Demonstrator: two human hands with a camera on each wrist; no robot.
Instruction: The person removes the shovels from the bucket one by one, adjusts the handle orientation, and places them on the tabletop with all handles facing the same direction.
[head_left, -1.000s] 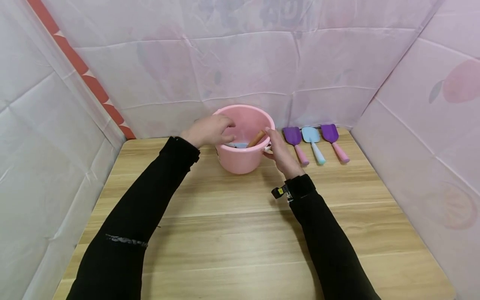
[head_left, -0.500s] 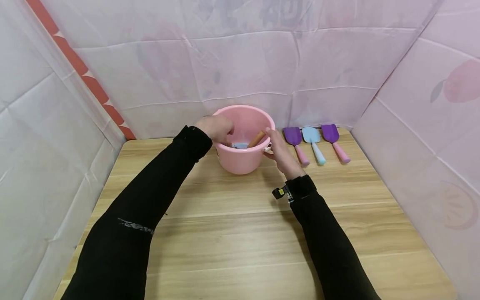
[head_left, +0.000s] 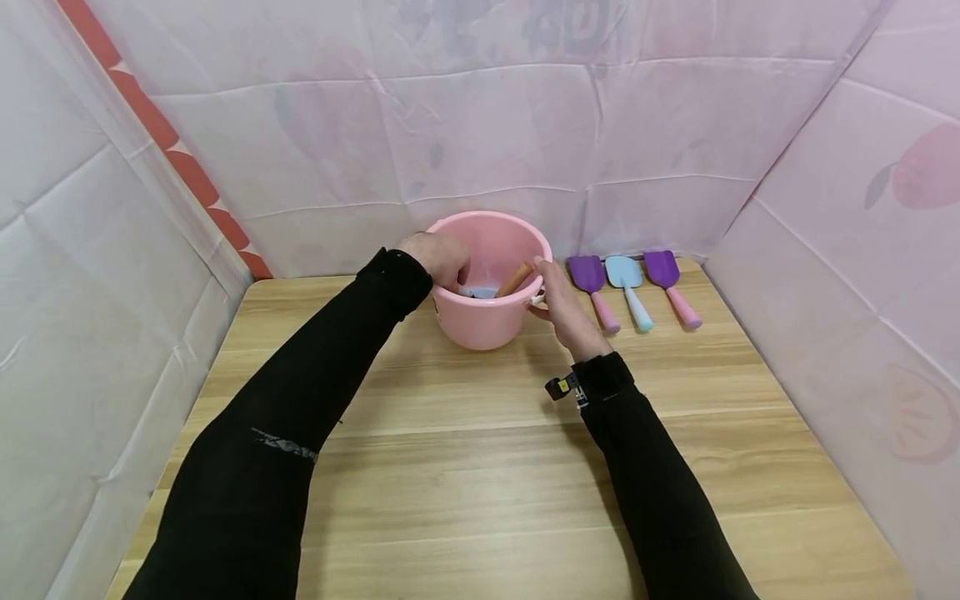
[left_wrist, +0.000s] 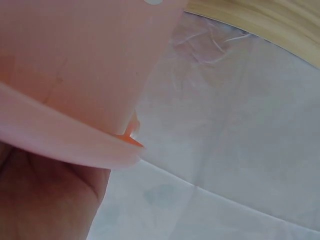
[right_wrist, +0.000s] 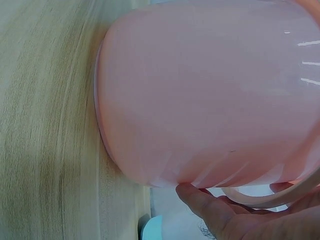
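A pink bucket (head_left: 487, 321) stands at the back of the wooden table (head_left: 465, 467). Inside it lie a brown handle (head_left: 514, 278) and something light blue (head_left: 480, 292). My left hand (head_left: 442, 254) reaches over the bucket's left rim, and its fingers are hidden inside. The left wrist view shows only the bucket's outer wall (left_wrist: 75, 65) and my palm (left_wrist: 45, 200) under the rim. My right hand (head_left: 561, 307) grips the bucket's right side, thumb at the rim. In the right wrist view its fingers (right_wrist: 215, 210) curl by the bucket's handle loop (right_wrist: 270, 199) against the bucket's side (right_wrist: 210, 95).
Three toy shovels lie side by side right of the bucket: a purple one (head_left: 591, 283), a light blue one (head_left: 627, 283) and another purple one (head_left: 669, 282). Pink sheeting walls (head_left: 480, 125) close in the table on the left, back and right.
My left hand has dipped further into the bucket and its forearm has moved forward. The right hand and the bucket have stayed put.
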